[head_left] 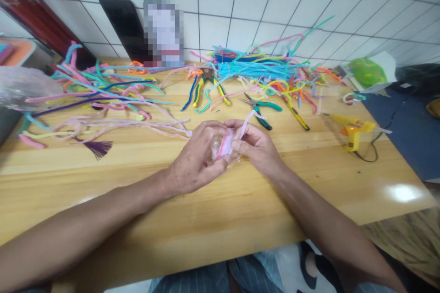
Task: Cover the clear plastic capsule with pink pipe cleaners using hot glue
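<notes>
Above the middle of the table, my left hand (195,158) is wrapped round a small clear plastic object (215,149) with pink and lavender bands across it. Its exact kind is partly hidden by my fingers. My right hand (257,146) pinches a lavender pipe cleaner (244,124) against the object's right side, and the loose end sticks up and curls over to the right. Both hands are closed and nearly touch. Pale pink pipe cleaners (151,123) lie just left of my left hand.
Pipe cleaners of many colours (254,68) are heaped along the tiled wall. Yellow-green pliers (206,84), teal needle-nose pliers (263,107) and a yellow utility knife (297,114) lie before them. A yellow glue gun (352,132) stands right; a purple tassel (99,147) lies left.
</notes>
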{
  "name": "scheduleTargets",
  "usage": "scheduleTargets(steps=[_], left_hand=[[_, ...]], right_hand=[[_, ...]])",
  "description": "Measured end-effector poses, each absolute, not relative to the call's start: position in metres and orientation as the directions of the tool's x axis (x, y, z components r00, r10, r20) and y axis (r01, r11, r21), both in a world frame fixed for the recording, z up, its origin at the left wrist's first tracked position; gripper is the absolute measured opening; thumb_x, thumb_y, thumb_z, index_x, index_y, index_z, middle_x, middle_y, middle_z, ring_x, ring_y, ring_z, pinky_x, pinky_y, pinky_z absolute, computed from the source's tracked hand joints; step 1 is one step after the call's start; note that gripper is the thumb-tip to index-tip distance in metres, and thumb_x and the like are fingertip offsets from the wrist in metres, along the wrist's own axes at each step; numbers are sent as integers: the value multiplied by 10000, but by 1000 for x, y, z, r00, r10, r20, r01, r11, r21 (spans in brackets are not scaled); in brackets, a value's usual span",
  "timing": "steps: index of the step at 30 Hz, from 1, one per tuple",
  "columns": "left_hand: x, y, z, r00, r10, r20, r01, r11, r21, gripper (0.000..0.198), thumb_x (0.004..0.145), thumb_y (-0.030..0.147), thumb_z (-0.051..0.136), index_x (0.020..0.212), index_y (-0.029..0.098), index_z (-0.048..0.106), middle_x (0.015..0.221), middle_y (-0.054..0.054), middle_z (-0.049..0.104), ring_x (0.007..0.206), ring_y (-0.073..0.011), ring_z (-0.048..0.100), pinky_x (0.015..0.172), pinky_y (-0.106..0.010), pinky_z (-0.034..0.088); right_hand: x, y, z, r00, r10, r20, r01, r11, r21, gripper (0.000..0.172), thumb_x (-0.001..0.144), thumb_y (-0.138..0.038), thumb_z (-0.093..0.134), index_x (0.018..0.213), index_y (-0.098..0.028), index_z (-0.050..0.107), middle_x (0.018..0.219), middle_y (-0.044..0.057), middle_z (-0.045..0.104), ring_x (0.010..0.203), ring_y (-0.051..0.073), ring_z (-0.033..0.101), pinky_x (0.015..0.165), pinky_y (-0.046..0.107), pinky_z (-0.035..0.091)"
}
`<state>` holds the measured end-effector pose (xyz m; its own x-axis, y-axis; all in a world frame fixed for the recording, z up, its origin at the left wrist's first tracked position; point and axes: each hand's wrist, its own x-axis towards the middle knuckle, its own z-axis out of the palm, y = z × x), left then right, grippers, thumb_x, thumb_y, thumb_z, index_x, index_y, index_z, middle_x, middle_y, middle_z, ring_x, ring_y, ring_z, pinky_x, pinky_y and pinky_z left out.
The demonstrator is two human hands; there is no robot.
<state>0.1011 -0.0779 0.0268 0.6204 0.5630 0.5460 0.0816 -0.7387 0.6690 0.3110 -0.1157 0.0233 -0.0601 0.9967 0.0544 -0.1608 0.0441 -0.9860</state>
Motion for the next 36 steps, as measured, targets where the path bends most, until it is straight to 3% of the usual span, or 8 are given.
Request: scheduleTargets(steps=[8,12,17,26,36], left_hand=[[101,-76,27,621,558,551,88,-747,659,523,969,283,730,1442,279,509,1428,-125,606,1372,-309,575,1152,-539,510],[101,-74,32,634,591,500,122,-714,689,460,992,318,738,1397,287,521,1381,-110,617,1334,-292,587,1129,-515,525],[98,-74,35,673,600,432,173,-696,697,488,1003,295,717,1437,294,495,1414,-111,594,1346,-293,569,1131,-508,527],[97,-77,31,666,577,473,146,-722,676,513,1008,254,702,1473,302,489,1411,-108,554,1350,-283,543,1142,-495,516],[96,-77,33,692,562,453,136,-717,683,467,1024,272,663,1461,291,501,1419,-117,543,1397,-294,519,1180,-519,498]], right_hand=[[314,-117,26,-81,993,91,-84,84,-993,348,796,-552,944,964,-280,806,1392,59,712,1359,292,637,1194,475,489],[313,-118,26,-83,990,110,-67,104,-992,319,809,-544,935,952,-288,807,1391,54,722,1390,295,624,1233,483,454],[313,-117,27,-94,994,46,-139,32,-990,345,791,-554,943,938,-277,797,1394,48,723,1378,288,635,1164,443,517],[322,-115,31,-128,990,55,-150,36,-988,337,756,-515,978,801,-250,774,1300,68,758,1271,280,686,1110,452,542],[316,-114,26,-87,995,48,-148,35,-988,318,780,-517,959,863,-255,799,1329,71,751,1244,273,702,1088,459,555]])
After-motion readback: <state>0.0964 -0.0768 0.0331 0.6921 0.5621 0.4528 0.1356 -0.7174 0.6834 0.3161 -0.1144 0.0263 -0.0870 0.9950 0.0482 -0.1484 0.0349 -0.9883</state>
